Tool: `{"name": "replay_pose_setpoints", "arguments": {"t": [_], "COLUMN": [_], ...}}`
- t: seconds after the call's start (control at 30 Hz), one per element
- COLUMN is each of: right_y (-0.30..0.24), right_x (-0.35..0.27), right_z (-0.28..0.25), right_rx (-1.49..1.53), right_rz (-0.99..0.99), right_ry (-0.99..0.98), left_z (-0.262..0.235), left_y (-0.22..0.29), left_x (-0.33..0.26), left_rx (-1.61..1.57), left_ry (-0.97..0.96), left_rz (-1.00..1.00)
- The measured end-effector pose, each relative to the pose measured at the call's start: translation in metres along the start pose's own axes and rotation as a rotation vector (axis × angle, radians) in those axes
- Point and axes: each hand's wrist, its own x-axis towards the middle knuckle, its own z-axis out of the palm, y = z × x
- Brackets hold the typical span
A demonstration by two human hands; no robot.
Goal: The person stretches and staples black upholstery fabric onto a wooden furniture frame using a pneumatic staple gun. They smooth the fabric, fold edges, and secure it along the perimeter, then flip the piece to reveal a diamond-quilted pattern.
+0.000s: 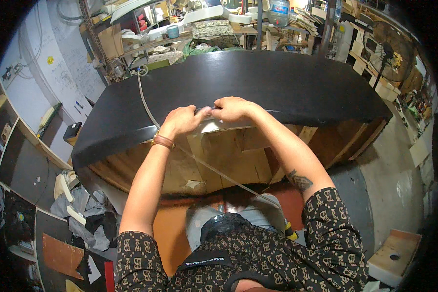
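Observation:
A large curved furniture piece covered in black leather-like material (258, 82) lies in front of me, its wooden frame (228, 155) showing underneath. My left hand (182, 120) and my right hand (233, 108) meet at the near edge of the black cover, fingers pinched on it where it wraps over the wood. A thin clear hose (146, 104) crosses the black surface and runs down under my left wrist toward my lap. I cannot tell whether either hand holds a small tool.
Cluttered shelves and a workbench (190, 34) stand behind the piece. A standing fan (387, 53) is at the right. Scraps and foam bits (82, 214) lie on the floor at the left; a cardboard box (394, 253) sits at the lower right.

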Motion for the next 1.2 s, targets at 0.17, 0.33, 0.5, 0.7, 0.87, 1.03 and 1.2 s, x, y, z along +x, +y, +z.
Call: {"name": "replay_pose_setpoints", "arguments": {"t": [0.17,0.33,0.5,0.7,0.87,1.03,1.2], "right_y": [0.005,-0.009,-0.02,-0.035,-0.046,-0.044,-0.031], "right_x": [0.003,-0.003,-0.019,-0.042,-0.063,-0.082,-0.094], "right_z": [-0.014,-0.013,-0.009,0.006,0.042,0.08,0.103], "right_rx": [-0.019,-0.042,-0.06,-0.173,-0.233,-0.211,-0.174], "right_rz": [-0.041,0.0,0.039,0.096,0.133,0.096,-0.15], "right_ry": [-0.217,-0.228,-0.118,0.188,0.462,0.701,0.906], "left_z": [-0.021,-0.023,-0.02,-0.008,0.023,0.049,0.059], "left_y": [-0.012,-0.005,0.01,0.018,0.028,0.037,0.028], "left_x": [0.008,0.007,-0.01,-0.032,-0.061,-0.082,-0.092], "left_rx": [-0.055,-0.021,0.061,0.138,0.244,0.286,0.304], "left_ry": [-0.312,-0.341,-0.222,0.061,0.391,0.528,0.532], "left_rz": [0.146,0.132,0.07,-0.002,-0.01,-0.009,0.148]}}
